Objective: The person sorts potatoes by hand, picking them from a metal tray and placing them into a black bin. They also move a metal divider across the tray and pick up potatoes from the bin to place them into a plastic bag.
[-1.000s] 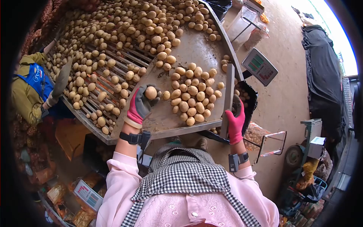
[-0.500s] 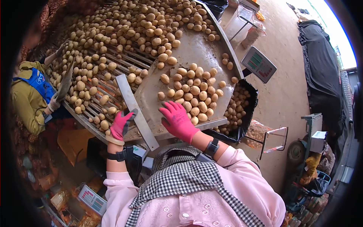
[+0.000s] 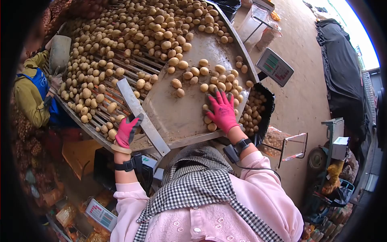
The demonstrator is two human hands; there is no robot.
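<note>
My right hand (image 3: 222, 111), in a pink glove with dark fingertips, lies spread against a group of potatoes (image 3: 229, 86) on the metal tray (image 3: 161, 117). The potatoes are bunched towards the tray's right edge, and a few sit behind, near the middle. Beyond that edge, a black-lined container (image 3: 250, 113) holds more potatoes. My left hand (image 3: 127, 132), gloved the same way, is closed at the left side of a flat metal bar (image 3: 143, 117) that slants across the tray's opening. Its fingers are partly hidden.
Many potatoes (image 3: 145, 30) cover the slatted rack (image 3: 117, 60) at the back left. Another person in a blue apron (image 3: 40, 82) stands at the left, a hand near a grey scoop-like piece (image 3: 60, 52). A digital scale (image 3: 275, 67) stands off the tray's right corner; a wire stand (image 3: 293, 147) is lower right.
My right hand has swept right, and the potato group has shifted right with it, leaving several scattered. My left hand stays at the bar. The other person's grey piece has moved up and left.
</note>
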